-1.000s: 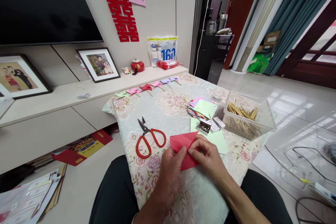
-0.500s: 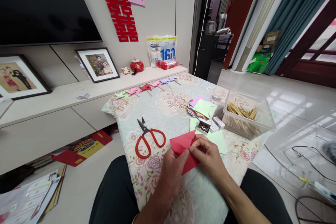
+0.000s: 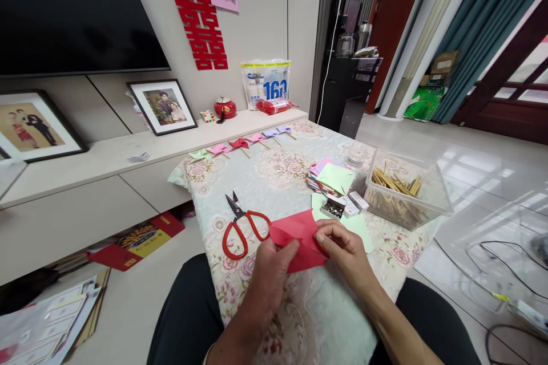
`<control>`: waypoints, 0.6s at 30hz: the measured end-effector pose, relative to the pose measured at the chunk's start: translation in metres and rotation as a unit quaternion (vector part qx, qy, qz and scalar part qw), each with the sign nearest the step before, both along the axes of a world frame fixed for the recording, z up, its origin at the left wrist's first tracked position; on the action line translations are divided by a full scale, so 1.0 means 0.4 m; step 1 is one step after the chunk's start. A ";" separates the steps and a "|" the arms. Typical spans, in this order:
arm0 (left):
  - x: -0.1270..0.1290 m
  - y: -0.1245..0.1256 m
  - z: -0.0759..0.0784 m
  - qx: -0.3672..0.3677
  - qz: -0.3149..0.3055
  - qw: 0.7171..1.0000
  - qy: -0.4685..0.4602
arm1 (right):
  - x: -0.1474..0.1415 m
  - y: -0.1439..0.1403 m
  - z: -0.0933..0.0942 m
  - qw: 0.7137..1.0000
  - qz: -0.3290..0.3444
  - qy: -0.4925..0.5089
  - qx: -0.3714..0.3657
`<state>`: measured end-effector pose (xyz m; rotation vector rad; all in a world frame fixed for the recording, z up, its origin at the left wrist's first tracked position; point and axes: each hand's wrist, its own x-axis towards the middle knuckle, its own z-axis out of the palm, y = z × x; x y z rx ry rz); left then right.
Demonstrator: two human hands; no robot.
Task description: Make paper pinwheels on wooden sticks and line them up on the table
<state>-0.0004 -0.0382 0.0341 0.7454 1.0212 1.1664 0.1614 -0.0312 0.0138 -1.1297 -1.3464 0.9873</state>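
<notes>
A square of red paper [image 3: 295, 234] is held up just above the table, between both hands. My left hand [image 3: 274, 265] pinches its left side, thumb on top. My right hand [image 3: 342, 245] grips the right edge between thumb and fingers; slits and the paper's underside are partly hidden there. Red-handled scissors [image 3: 240, 225] lie with blades apart to the left, close to the paper. Beyond my right hand sit a small box of metal pins [image 3: 333, 207] and light green paper sheets [image 3: 359, 228].
A stack of coloured paper squares [image 3: 331, 177] lies near a clear plastic bin [image 3: 406, 199] of thin sticks. Several paper pinwheels [image 3: 238, 144] line the table's far edge. A low cabinet [image 3: 162, 148] with picture frames runs along the wall.
The red paper has flattened out and turned slightly, its raised fold lowered. My left hand has moved a little left, and my right hand a little right, widening the gap between them.
</notes>
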 end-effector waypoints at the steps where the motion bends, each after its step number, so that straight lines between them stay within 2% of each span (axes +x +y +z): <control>1: -0.006 0.004 0.008 -0.007 -0.005 1.000 -0.011 | 0.001 0.000 -0.002 1.000 0.000 -0.001 0.004; 8: -0.039 0.032 0.031 -0.054 -0.022 0.997 -0.044 | 0.001 -0.007 -0.008 0.997 0.049 -0.022 0.063; 18: -0.047 0.040 0.030 -0.039 -0.036 0.998 -0.043 | 0.008 -0.007 -0.001 0.984 0.088 -0.112 0.112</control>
